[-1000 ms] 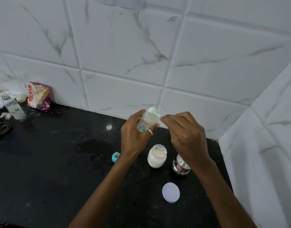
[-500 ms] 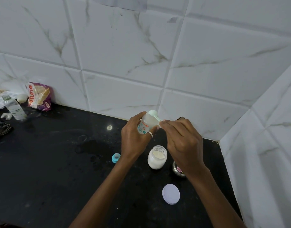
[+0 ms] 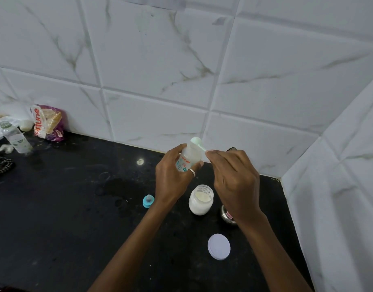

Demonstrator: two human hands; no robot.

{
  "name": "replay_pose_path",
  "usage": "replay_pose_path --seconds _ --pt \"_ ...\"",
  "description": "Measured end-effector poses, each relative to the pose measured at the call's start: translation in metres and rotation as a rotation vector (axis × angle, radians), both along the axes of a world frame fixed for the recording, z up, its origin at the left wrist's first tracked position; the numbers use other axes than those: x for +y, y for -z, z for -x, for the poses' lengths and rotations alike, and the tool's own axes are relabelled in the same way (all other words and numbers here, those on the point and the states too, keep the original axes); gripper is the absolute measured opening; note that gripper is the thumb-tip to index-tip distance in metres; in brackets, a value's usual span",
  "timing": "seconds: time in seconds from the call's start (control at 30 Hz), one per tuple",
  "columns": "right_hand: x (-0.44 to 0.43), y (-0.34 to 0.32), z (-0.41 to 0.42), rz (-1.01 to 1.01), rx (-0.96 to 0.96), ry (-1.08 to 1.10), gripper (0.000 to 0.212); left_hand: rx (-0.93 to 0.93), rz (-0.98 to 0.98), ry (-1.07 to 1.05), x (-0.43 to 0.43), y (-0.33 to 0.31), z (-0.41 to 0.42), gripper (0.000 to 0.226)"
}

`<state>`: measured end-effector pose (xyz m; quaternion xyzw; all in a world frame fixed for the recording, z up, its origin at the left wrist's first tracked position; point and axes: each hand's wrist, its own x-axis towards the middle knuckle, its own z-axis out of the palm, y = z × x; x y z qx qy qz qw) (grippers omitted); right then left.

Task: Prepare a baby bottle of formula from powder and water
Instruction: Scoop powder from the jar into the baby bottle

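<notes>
I am gripping the baby bottle [image 3: 188,160] in my left hand [image 3: 173,178] above the black counter [image 3: 65,207], while my right hand [image 3: 234,180] is pinching a pale green scoop [image 3: 197,144] tipped at its mouth. Below are sitting the open powder jar [image 3: 200,199], its lid [image 3: 218,246] and the blue teat [image 3: 148,201]; the counter's left half is lying open, and walls are closing the corner on my right.

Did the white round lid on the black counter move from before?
No. The white lid lies in the same spot beside the powder jar; only the camera shifted a little.
</notes>
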<state>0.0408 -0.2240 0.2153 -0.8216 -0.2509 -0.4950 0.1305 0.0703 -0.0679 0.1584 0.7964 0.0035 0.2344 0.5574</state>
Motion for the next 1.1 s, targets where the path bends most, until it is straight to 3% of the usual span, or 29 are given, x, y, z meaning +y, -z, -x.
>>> replay_pose_path --seconds 0.13,0.27,0.53,0.63,0.73,0.87,1.1 --pt "0.000 0.000 0.001 -0.109 0.020 -0.009 0.016 0.002 -0.005 0.008 0.000 0.003 -0.001 0.065" --pt "-0.002 -0.002 0.002 -0.413 0.165 -0.062 0.009 0.020 -0.009 0.024 -0.001 0.006 0.000 0.064" --pt "-0.022 0.011 -0.009 -1.339 0.800 -0.088 0.011 0.073 0.030 0.058 -0.003 0.020 0.003 0.062" --pt "-0.034 0.029 -0.014 -1.521 0.959 -0.070 0.012 0.086 0.060 0.075 -0.003 0.027 0.007 0.058" --pt "-0.043 0.055 -0.015 -1.509 1.041 0.029 0.014 0.114 0.082 0.092 -0.002 0.036 0.013 0.056" --pt "-0.056 0.089 -0.019 -1.327 1.086 0.195 0.013 0.163 0.081 0.113 0.002 0.053 0.022 0.058" --pt "-0.054 0.116 -0.048 -0.559 1.105 0.252 0.017 0.230 0.065 0.110 0.007 0.070 0.028 0.058"
